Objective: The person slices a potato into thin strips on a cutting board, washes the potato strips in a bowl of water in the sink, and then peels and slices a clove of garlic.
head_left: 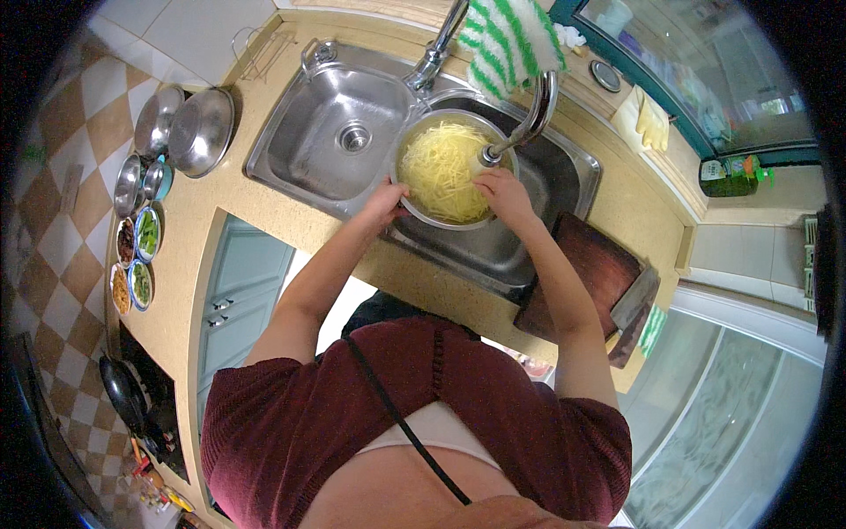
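A round metal bowl [455, 226] rests over the right basin of the stainless steel sink, full of thin pale-yellow shreds [439, 165] that look like cut potato. My left hand [388, 200] grips its rim at the near left side. Over the bowl's right side is my right hand [505, 195], its fingertips at the shreds just below the spout of the chrome faucet [543, 109]. Whether those fingers pinch any shreds cannot be made out. Part of the bowl's right rim is hidden by that hand and the spout.
Left of the bowl lies the other sink basin [304, 145]. A cleaver [631, 301] lies on a dark wooden cutting board [588, 271] at the right. Metal bowls [201, 132] and small dishes of cut food [147, 235] line the left counter. A green-striped towel [509, 43] hangs behind the faucet.
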